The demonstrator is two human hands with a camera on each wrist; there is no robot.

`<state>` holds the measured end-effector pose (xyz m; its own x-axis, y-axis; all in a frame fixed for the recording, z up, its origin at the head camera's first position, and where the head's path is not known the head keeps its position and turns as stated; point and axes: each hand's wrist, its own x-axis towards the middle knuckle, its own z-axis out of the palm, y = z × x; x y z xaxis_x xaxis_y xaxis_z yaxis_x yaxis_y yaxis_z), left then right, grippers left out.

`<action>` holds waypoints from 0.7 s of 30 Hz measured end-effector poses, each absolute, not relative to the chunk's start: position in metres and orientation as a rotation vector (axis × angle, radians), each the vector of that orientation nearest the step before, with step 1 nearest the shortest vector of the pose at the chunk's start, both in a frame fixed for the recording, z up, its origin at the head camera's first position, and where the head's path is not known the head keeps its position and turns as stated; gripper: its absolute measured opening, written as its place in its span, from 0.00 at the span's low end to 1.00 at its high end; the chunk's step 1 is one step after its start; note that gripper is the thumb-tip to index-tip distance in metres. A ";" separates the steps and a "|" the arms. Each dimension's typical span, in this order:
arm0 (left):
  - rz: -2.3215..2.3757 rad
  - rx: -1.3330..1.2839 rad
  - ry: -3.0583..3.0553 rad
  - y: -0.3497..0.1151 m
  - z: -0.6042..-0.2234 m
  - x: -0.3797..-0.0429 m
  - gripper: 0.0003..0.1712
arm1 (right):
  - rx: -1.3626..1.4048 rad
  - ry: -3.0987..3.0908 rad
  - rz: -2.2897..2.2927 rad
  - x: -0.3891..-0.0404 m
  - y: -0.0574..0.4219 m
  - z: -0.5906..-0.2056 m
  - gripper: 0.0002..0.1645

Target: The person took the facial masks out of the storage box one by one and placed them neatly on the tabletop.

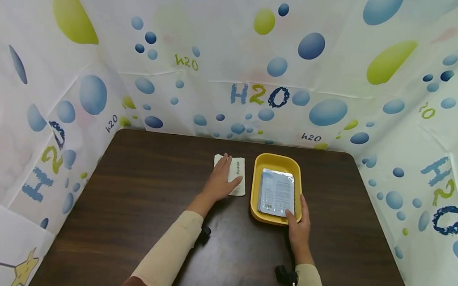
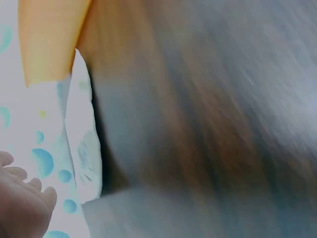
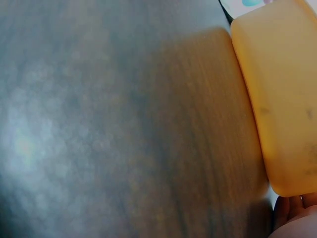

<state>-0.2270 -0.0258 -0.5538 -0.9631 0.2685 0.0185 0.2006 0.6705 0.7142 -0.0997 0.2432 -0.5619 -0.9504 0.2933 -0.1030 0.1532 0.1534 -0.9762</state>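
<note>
A flat white packet (image 1: 237, 173) with dark printed characters lies left of a yellow tray (image 1: 257, 176). My left hand (image 1: 219, 180) is over its left part, fingers stretched forward and thumb spread to the right. In the left wrist view this hand (image 2: 25, 208) shows beside the white packet (image 2: 84, 144). Inside the tray lies a silver-blue printed packet (image 1: 276, 192), with another edge just under it. My right hand (image 1: 300, 227) grips the tray's near right corner, thumb over the rim by the packet and fingers along the outer wall. The right wrist view shows the tray's outside (image 3: 277, 99).
Everything rests on a dark brown wooden table (image 1: 150, 172). A white curtain (image 1: 229, 39) printed with blue and green dots hangs behind it and along both sides. Each wrist wears a small black camera (image 1: 283, 274).
</note>
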 end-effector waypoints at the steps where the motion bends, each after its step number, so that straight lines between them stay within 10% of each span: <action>1: 1.201 0.396 2.782 -0.024 -0.552 -0.227 0.50 | -0.448 -2.300 1.926 -0.100 0.243 -0.562 0.43; 21: 1.629 0.364 2.566 0.028 -0.521 -0.211 0.45 | -0.409 -2.257 1.917 -0.109 0.252 -0.599 0.43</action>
<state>-0.2108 0.0277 -0.5213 -0.9685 0.2419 0.0587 0.1560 0.4063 0.9003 -0.1089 0.2519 -0.5990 -0.9512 0.3028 -0.0601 0.1084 0.1454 -0.9834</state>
